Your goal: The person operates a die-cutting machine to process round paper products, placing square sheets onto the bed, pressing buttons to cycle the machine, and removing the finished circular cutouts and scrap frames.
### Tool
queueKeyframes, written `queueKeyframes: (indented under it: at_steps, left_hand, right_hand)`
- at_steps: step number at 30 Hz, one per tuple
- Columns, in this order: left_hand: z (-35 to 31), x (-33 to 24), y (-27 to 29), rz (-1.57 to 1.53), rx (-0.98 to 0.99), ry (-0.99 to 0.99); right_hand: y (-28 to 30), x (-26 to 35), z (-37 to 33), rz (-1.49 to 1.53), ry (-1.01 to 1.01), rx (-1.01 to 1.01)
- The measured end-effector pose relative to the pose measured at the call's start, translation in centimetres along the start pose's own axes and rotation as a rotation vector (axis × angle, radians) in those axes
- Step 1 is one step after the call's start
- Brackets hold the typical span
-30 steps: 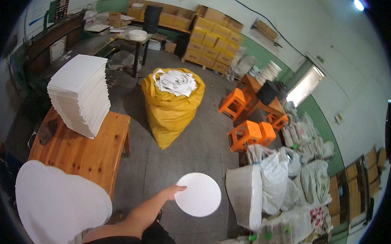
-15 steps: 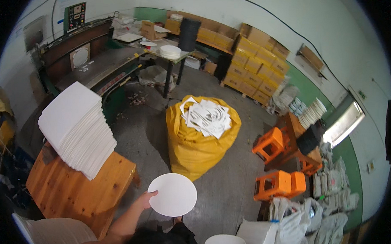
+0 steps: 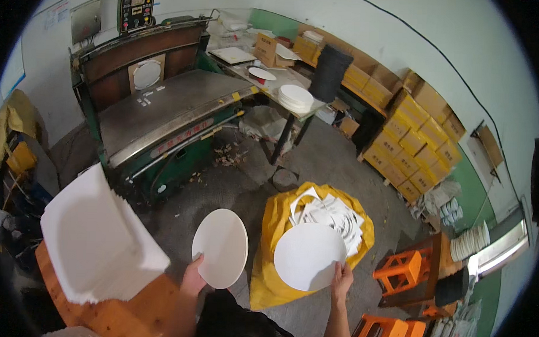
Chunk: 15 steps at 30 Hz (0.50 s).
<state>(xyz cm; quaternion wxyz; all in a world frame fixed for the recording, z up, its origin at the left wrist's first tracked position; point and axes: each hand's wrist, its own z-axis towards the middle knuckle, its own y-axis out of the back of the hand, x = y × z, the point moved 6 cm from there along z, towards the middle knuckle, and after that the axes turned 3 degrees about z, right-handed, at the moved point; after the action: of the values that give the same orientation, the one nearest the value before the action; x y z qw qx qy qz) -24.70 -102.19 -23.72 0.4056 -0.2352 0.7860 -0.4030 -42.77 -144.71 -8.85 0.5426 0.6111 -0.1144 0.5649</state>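
Observation:
My left hand [image 3: 194,276] grips the edge of a white round board [image 3: 222,245], thumb on its face. The board tilts, showing a thin rim; whether several lie together I cannot tell. A second white round board [image 3: 309,256] is in my right hand [image 3: 341,280], held at its lower right edge. That board hangs in front of a yellow sack [image 3: 267,275] and hides part of it. White cut-out scraps [image 3: 333,213] fill the sack's mouth. Left of my left hand, a tall stack of white square sheets [image 3: 98,234] stands on a wooden table [image 3: 122,318].
A green press machine [image 3: 176,106] with a flat bed stands at the far left. Beside it, a side table carries a pile of white round boards [image 3: 295,98]. Cartons [image 3: 413,144] are piled at the back right. Orange stools [image 3: 399,273] stand at the right.
My view has turned left and toward the press. The left board has tilted up. My right hand and its board have risen from the lower edge to in front of the sack.

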Motion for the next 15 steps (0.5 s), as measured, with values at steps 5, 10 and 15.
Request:
queueKeyframes:
  at_steps: [5, 10, 15]
  left_hand:
    - [13.6, -3.8, -1.0, -0.083, 0.047, -0.025]
    - [22.0, -14.3, -6.6, 0.032, -0.049, -0.238]
    - [28.1, -22.3, -5.4, -0.063, -0.26, -0.336]
  right_hand:
    - [-15.5, 6.8, 12.2, 0.019, 0.159, 0.186]
    - [-26.3, 13.6, 24.2, 0.136, 0.145, 0.322]
    - [-39.0, 15.2, 33.5, 0.492, -0.073, 0.473]
